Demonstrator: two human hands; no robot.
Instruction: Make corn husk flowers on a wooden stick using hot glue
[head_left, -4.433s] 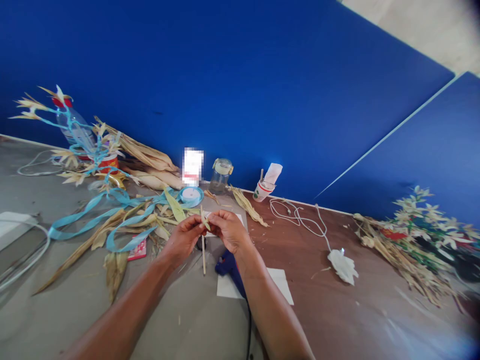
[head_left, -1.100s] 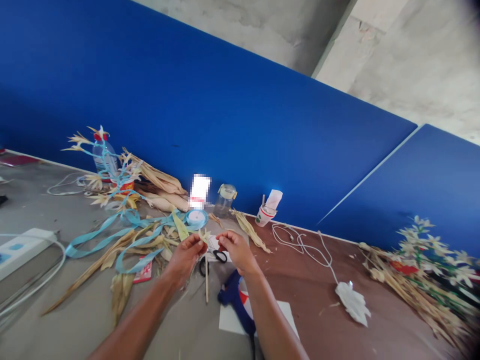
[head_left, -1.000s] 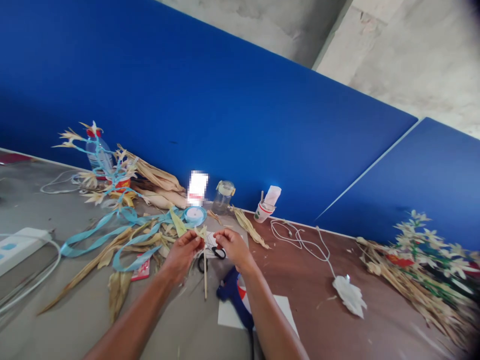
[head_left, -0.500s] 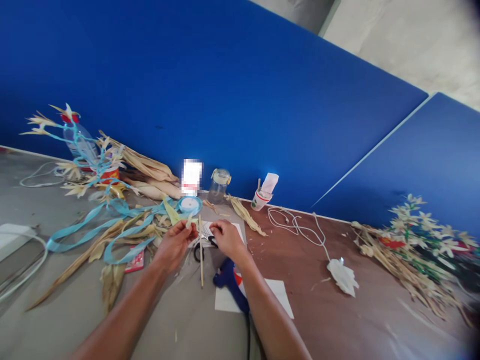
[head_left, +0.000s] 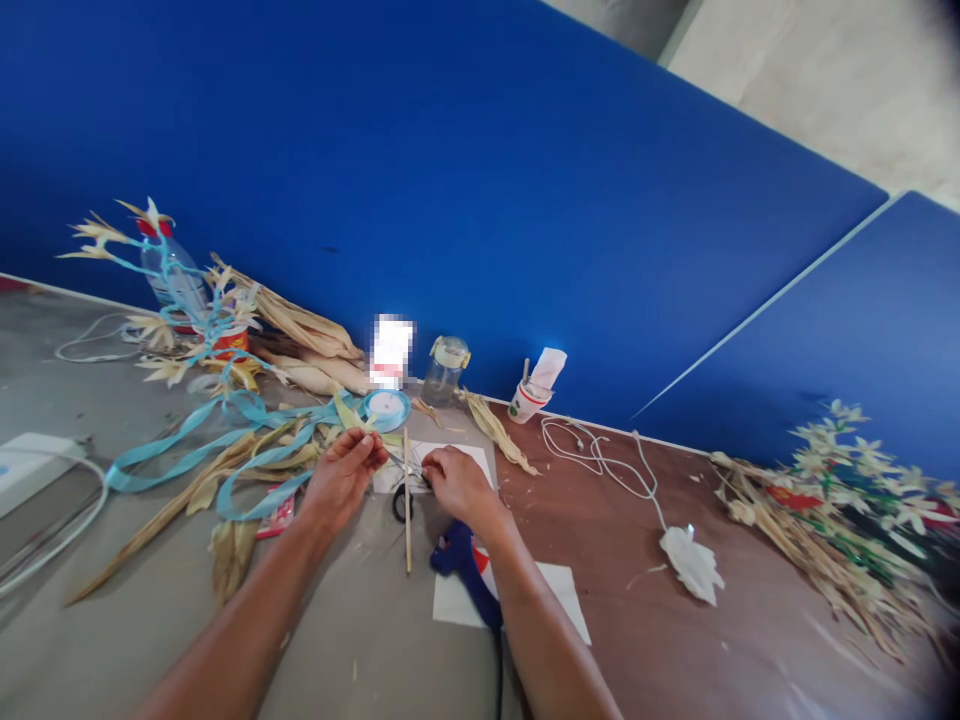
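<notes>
My left hand [head_left: 346, 478] is closed in a pinch on a small pale piece of corn husk [head_left: 370, 424], mostly hidden by the fingertips. Just across from it, my right hand [head_left: 461, 485] has its fingers pressed together; what they hold, if anything, is too small to make out. Between the hands are black-handled scissors [head_left: 403, 506], partly covered by a thin wooden stick [head_left: 408, 520] and my right hand. Thin grey lines, blades or wire, show near my left fingertips. A dark blue glue gun [head_left: 472, 575] lies below my right hand on white paper [head_left: 559, 595].
Blue ribbon [head_left: 161, 450] and dried husks [head_left: 225, 560] spread at left, near a branch of husk flowers [head_left: 214, 325]. Behind stand a ribbon roll [head_left: 387, 408], a glass jar [head_left: 447, 372] and a paper cup [head_left: 527, 402]. A white cable [head_left: 600, 455] and more flowers [head_left: 855, 460] lie right.
The view has shifted slightly, moving the scene a little rightward. Both hands stay close together; my left fingers have closed further around the pale husk piece, so less of it shows.
</notes>
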